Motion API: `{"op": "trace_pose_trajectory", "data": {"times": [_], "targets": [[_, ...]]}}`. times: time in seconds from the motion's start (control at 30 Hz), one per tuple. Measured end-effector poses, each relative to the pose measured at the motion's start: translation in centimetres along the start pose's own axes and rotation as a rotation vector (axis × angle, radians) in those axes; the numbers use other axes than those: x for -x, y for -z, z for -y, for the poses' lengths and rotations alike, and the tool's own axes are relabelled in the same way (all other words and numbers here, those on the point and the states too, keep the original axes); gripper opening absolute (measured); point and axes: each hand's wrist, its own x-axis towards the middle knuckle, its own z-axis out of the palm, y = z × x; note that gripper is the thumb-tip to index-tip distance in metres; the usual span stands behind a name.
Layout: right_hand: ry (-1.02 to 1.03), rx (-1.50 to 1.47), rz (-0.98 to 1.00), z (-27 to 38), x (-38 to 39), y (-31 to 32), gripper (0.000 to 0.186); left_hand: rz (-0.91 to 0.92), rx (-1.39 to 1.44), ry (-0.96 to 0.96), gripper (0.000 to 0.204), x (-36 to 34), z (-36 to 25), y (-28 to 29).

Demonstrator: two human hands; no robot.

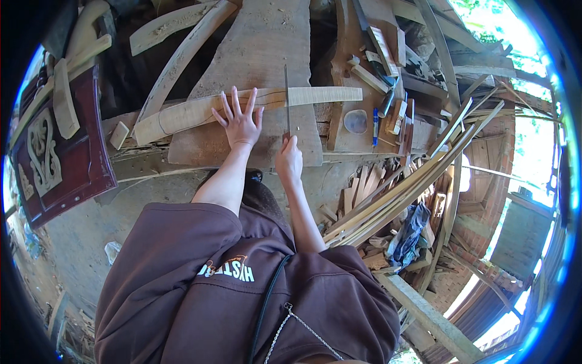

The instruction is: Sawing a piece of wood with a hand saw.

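A long, pale, slightly curved wooden piece point(188, 115) lies crosswise on a broad plank point(251, 36), with a dark line drawn along it. My left hand point(240, 126) rests flat on it with fingers spread. My right hand point(289, 160), to the right and nearer, is closed round the handle of a handsaw, most of which the fingers hide. Seen nearly edge-on, the thin saw blade point(287, 91) points away from me and crosses the wooden piece right of my left hand. How deep it sits in the wood I cannot tell.
A second board point(341, 115) on the right bears a blue pen point(375, 126), a round pale disc point(356, 121) and hand tools. Long thin strips point(418, 173) jut up at the right. A dark red carved panel point(66, 151) leans at the left. Curved offcuts point(188, 54) lie beyond.
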Motion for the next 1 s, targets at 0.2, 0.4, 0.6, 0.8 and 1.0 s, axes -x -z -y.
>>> {"op": "trace_pose_trajectory", "data": {"times": [0.2,0.4,0.6,0.8,1.0], "targets": [[0.031,-0.016,0.018,-0.9,3.2,0.5,0.023,0.006,-0.033,0.008,0.052,0.5,0.6,-0.5],[-0.036,-0.004,0.048,-0.5,1.2,0.5,0.022,-0.001,-0.029,-0.003,0.052,0.3,0.2,-0.1],[0.030,-0.018,-0.005,0.3,-0.8,0.4,0.024,0.013,-0.017,0.004,0.053,0.3,0.1,-0.4],[-0.088,-0.012,0.078,-0.7,4.4,1.9,0.026,0.007,-0.022,0.000,0.053,0.2,0.5,-0.3],[0.030,0.029,0.019,0.8,-0.8,1.8,0.024,-0.018,-0.024,-0.005,0.052,-0.1,-0.1,-0.3]]}}
